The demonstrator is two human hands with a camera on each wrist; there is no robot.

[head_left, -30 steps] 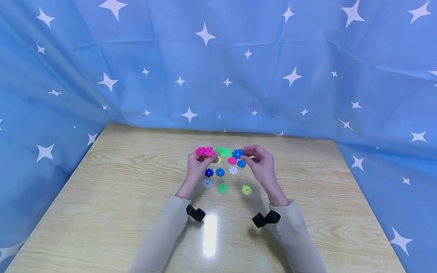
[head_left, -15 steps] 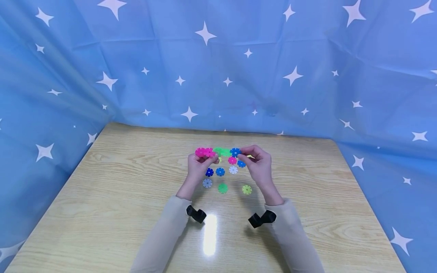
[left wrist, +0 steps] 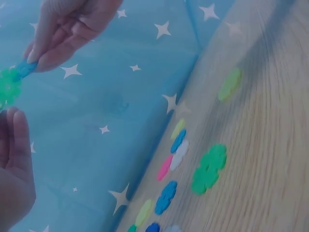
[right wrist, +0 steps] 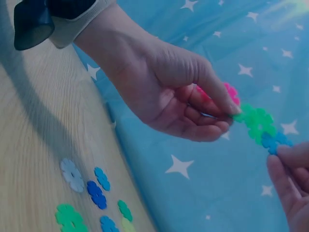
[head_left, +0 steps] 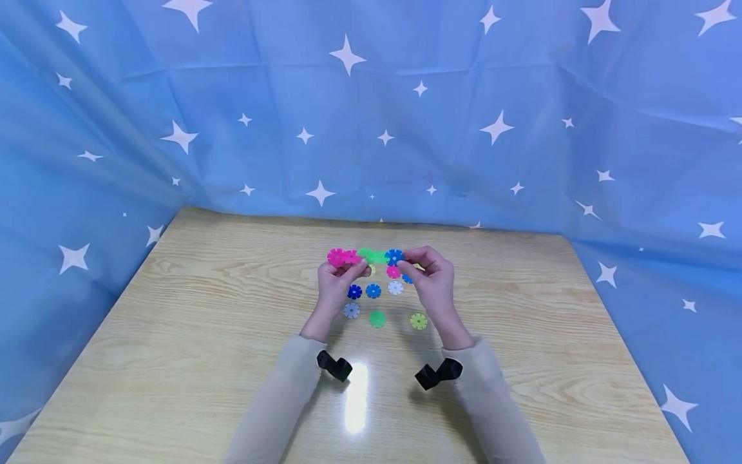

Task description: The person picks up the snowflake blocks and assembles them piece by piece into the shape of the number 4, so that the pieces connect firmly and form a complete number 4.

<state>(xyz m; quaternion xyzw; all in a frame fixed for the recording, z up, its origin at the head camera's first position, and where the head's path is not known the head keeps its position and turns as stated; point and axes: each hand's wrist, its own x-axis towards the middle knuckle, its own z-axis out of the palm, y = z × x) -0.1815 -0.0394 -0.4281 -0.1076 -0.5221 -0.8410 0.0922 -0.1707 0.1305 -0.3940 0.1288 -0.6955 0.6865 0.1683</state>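
Note:
My left hand (head_left: 334,288) pinches a row of joined notched plastic discs, held above the table. Pink discs (head_left: 336,258) make up its left end and green discs (head_left: 366,256) its right part. Between thumb and fingers, my right hand (head_left: 436,283) pinches a blue disc (head_left: 395,258) at the green end. In the right wrist view the blue disc (right wrist: 273,141) meets the edge of the green disc (right wrist: 260,124); whether their notches interlock I cannot tell. From the left wrist view, my right hand (left wrist: 72,29) appears above the green disc (left wrist: 8,88).
Loose discs lie on the wooden table (head_left: 232,335) below the hands: a dark blue disc (head_left: 355,292), a white disc (head_left: 395,287), a green disc (head_left: 377,319), a yellow-green disc (head_left: 418,321) and several others. A blue star-patterned cloth (head_left: 371,129) hangs behind the table.
My right hand has moved left with the blue disc, closing the gap to the green end of the row. The left hand has stayed nearly still, the row shifting slightly left.

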